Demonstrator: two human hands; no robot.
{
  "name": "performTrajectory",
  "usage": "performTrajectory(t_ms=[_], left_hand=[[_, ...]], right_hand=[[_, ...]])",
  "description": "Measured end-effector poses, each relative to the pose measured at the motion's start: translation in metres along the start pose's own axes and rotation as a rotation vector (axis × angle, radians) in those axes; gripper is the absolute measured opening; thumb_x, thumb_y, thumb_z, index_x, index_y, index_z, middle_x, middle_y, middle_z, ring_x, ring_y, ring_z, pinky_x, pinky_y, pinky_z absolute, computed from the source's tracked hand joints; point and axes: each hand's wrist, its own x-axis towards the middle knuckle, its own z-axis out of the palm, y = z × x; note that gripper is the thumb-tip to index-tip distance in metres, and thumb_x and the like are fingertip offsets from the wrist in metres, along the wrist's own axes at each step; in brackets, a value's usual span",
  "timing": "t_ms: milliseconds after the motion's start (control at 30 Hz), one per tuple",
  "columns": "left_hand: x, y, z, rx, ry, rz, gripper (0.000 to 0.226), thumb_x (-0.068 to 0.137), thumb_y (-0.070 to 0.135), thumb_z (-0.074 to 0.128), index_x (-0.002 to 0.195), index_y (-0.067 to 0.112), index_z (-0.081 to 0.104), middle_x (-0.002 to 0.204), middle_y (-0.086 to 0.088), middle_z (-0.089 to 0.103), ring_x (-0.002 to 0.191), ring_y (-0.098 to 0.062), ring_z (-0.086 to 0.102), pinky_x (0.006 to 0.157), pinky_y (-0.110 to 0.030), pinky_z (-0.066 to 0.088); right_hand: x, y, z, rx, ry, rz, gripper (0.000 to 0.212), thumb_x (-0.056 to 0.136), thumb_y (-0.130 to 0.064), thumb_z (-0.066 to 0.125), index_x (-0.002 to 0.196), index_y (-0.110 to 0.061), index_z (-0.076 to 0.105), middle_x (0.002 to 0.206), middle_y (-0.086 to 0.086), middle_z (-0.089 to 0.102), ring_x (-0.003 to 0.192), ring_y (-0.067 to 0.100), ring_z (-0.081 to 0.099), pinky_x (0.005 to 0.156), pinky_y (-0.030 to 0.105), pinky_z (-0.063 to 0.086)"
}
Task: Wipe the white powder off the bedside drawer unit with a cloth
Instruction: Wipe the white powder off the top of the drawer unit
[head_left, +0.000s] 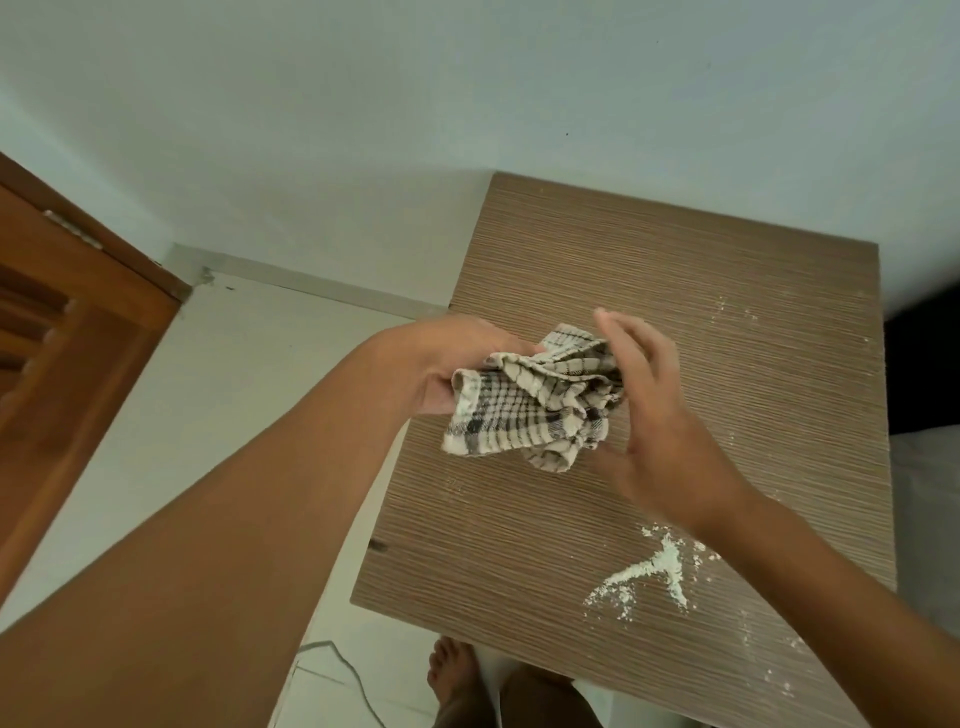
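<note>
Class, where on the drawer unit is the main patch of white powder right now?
In the head view, the white powder lies near the drawer unit's front right, beneath the right hand's wrist.

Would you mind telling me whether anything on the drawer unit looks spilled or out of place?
Yes: white powder lies spilled in a streaked patch near the front right of the drawer unit top, with fainter specks toward the right edge. The checked cloth, bunched in the left hand, is not touching it.

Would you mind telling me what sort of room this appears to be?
Probably a bedroom in a home: a wood-grain bedside drawer unit stands against a plain wall, a panelled wooden door is on the left, and what may be bedding shows at the right edge.
</note>
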Motion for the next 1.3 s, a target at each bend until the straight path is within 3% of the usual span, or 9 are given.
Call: performTrajectory(t_ms=[133, 300, 467, 567, 733, 833, 967, 1133, 1300], left_hand=[[-0.002, 0.002, 0.004, 0.007, -0.116, -0.041, 0.026, 0.099, 0.014, 0.051, 0.109, -0.008, 0.061, 0.087, -0.017, 0.074, 0.073, -0.023, 0.074, 0.057, -0.027, 0.058], [0.004, -0.01, -0.013, 0.097, 0.216, 0.059, 0.023, 0.1, 0.014, 0.05, 0.11, -0.001, 0.064, 0.084, -0.012, 0.071, 0.064, -0.018, 0.068, 0.057, -0.025, 0.059], [0.011, -0.067, -0.046, 0.739, 0.729, 0.115, 0.028, 0.096, 0.027, 0.051, 0.114, 0.013, 0.067, 0.115, -0.006, 0.067, 0.106, -0.022, 0.062, 0.081, -0.026, 0.046], [0.005, -0.101, -0.055, 0.613, 0.738, 0.064, 0.037, 0.096, 0.024, 0.047, 0.125, 0.008, 0.064, 0.126, -0.007, 0.064, 0.117, -0.022, 0.058, 0.1, -0.034, 0.043], [-0.003, -0.121, -0.054, 0.138, 0.664, 0.007, 0.024, 0.097, 0.011, 0.047, 0.089, 0.004, 0.069, 0.09, -0.012, 0.07, 0.075, -0.018, 0.068, 0.061, -0.024, 0.059], [-0.004, -0.122, -0.056, 0.054, 0.617, -0.011, 0.02, 0.098, 0.009, 0.049, 0.094, 0.007, 0.069, 0.091, -0.012, 0.073, 0.079, -0.017, 0.071, 0.064, -0.022, 0.057], [-0.011, -0.119, -0.064, -0.096, 0.565, -0.06, 0.025, 0.1, 0.009, 0.044, 0.112, 0.0, 0.063, 0.093, -0.017, 0.072, 0.081, -0.022, 0.07, 0.067, -0.027, 0.057], [-0.018, -0.12, -0.073, -0.265, 0.57, -0.08, 0.028, 0.101, 0.008, 0.035, 0.12, -0.001, 0.053, 0.101, -0.024, 0.069, 0.088, -0.032, 0.069, 0.073, -0.039, 0.057], [-0.008, -0.116, -0.065, 0.013, 0.586, -0.051, 0.027, 0.098, 0.023, 0.051, 0.118, 0.007, 0.06, 0.095, -0.014, 0.071, 0.085, -0.025, 0.071, 0.077, -0.037, 0.059]], right_hand=[[0.015, 0.001, 0.002, -0.162, 0.206, -0.289, 0.049, 0.077, -0.033, 0.071, 0.124, -0.021, 0.059, 0.136, 0.007, 0.046, 0.123, 0.018, 0.044, 0.095, 0.043, 0.046], [0.018, -0.016, 0.005, 0.043, 0.133, -0.084, 0.018, 0.078, -0.032, 0.071, 0.088, -0.029, 0.056, 0.102, -0.02, 0.063, 0.091, 0.002, 0.058, 0.075, 0.029, 0.05], [0.034, -0.015, 0.018, -0.059, 0.013, 0.0, 0.053, 0.082, -0.01, 0.07, 0.122, -0.036, 0.047, 0.101, -0.011, 0.068, 0.082, 0.011, 0.064, 0.069, 0.035, 0.054], [0.055, -0.016, 0.036, -0.238, 0.044, -0.113, 0.059, 0.082, -0.008, 0.067, 0.134, -0.031, 0.049, 0.117, -0.004, 0.067, 0.104, 0.019, 0.061, 0.077, 0.032, 0.051], [0.092, -0.016, 0.067, -0.434, 0.021, -0.15, 0.052, 0.087, -0.003, 0.059, 0.134, -0.023, 0.052, 0.124, -0.001, 0.063, 0.114, 0.021, 0.056, 0.087, 0.039, 0.051], [0.094, -0.018, 0.086, -0.449, -0.108, -0.127, 0.05, 0.092, -0.006, 0.052, 0.137, -0.028, 0.046, 0.133, -0.004, 0.057, 0.122, 0.021, 0.052, 0.086, 0.038, 0.05], [0.069, -0.025, 0.104, -0.4, -0.346, -0.202, 0.062, 0.094, -0.018, 0.051, 0.149, -0.025, 0.026, 0.157, -0.005, 0.022, 0.146, 0.017, 0.015, 0.111, 0.04, 0.027], [0.016, -0.013, 0.101, -0.359, -0.407, -0.382, 0.071, 0.075, -0.02, 0.076, 0.139, -0.021, 0.045, 0.148, 0.001, 0.042, 0.139, 0.022, 0.03, 0.104, 0.049, 0.038], [-0.045, 0.004, 0.079, -0.365, -0.477, -0.499, 0.072, 0.06, -0.036, 0.079, 0.127, -0.026, 0.056, 0.135, -0.005, 0.056, 0.13, 0.013, 0.044, 0.103, 0.038, 0.037]])
